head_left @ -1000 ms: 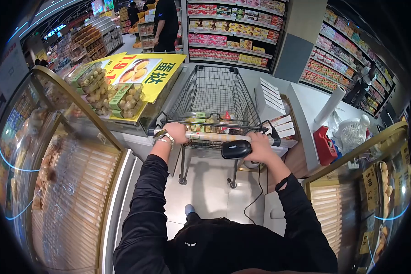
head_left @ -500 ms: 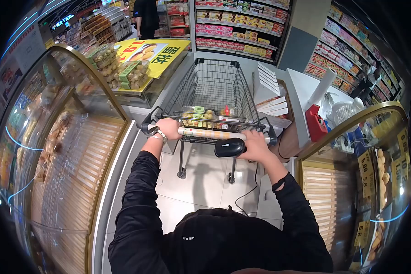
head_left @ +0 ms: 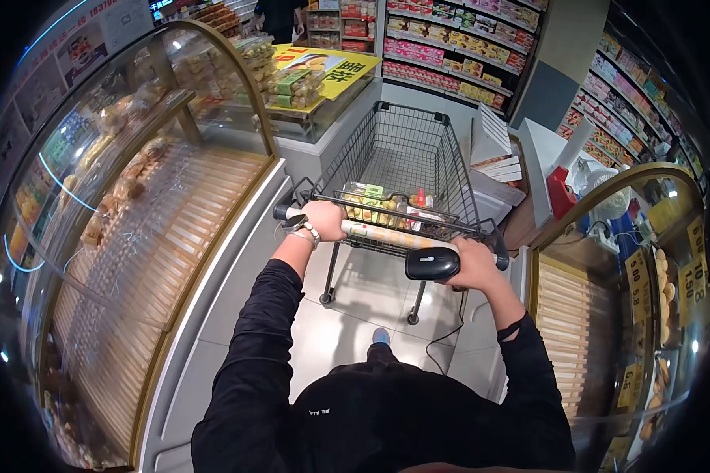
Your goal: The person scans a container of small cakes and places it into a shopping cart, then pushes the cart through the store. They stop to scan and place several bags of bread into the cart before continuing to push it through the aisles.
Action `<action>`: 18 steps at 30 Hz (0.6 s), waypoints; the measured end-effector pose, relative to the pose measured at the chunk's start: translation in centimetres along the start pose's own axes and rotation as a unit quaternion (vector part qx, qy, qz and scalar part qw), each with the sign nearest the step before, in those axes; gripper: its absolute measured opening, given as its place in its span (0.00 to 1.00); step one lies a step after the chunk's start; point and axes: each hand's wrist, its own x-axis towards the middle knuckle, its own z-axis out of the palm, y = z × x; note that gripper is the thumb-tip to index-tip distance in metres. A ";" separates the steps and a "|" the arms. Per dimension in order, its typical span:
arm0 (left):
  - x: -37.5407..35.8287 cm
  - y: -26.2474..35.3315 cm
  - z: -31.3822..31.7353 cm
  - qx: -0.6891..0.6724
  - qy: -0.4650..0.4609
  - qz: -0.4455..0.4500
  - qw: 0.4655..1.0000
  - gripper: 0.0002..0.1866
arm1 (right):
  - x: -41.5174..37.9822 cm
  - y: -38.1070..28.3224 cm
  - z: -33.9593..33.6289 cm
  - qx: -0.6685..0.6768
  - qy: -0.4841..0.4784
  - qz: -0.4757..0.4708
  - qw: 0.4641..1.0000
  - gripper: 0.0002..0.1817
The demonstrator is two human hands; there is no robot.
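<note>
**Two-Handed Grip on a Shopping Cart (head_left: 406, 130)**

The left hand (head_left: 324, 221) curls around the handle (head_left: 383, 235) near its left end. The right hand (head_left: 478, 264) wraps it near the other, just beside a rounded black device (head_left: 431, 263); whether the fingers also hold that, I cannot tell. Clear packs (head_left: 375, 203) lie in the cart, close behind the handle. Glass display cases (head_left: 197, 236) stand on either side; stocked shelves (head_left: 457, 39) rise ahead.

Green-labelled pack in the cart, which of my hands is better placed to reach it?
Probably your left hand: it holds the cart handle close to the green-labelled pack. Your right hand is farther along the handle, beside a black device.
</note>
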 end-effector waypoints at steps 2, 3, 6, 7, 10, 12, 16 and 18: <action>-3.5 0.6 0.0 0.003 -0.001 0.003 1.000 0.15 | -2.5 -2.4 0.1 0.009 0.013 0.000 1.000 0.37; -5.3 1.0 -0.1 0.004 -0.003 -0.002 1.000 0.15 | -3.8 -3.6 0.1 0.014 0.013 0.016 1.000 0.37; -10.4 1.8 0.2 -0.008 -0.005 -0.001 1.000 0.14 | -7.4 -6.2 1.1 0.015 0.015 0.028 0.999 0.35; -11.9 2.1 0.6 -0.007 0.004 -0.005 1.000 0.14 | -8.7 -7.2 1.2 0.016 0.021 0.023 0.999 0.35; -16.9 3.1 0.6 -0.009 -0.004 -0.005 1.000 0.14 | -12.4 -10.0 1.7 0.018 0.024 0.022 0.999 0.35; -20.2 3.6 0.8 -0.016 -0.006 -0.001 1.000 0.14 | -14.8 -12.0 1.9 0.004 0.030 0.032 0.999 0.35; -26.7 4.9 0.6 -0.008 -0.037 -0.018 0.999 0.16 | -19.7 -16.2 2.0 0.003 0.031 0.016 0.999 0.34; -29.9 5.5 0.9 -0.003 -0.026 -0.022 0.999 0.16 | -22.3 -18.6 1.7 -0.007 0.048 -0.006 0.999 0.33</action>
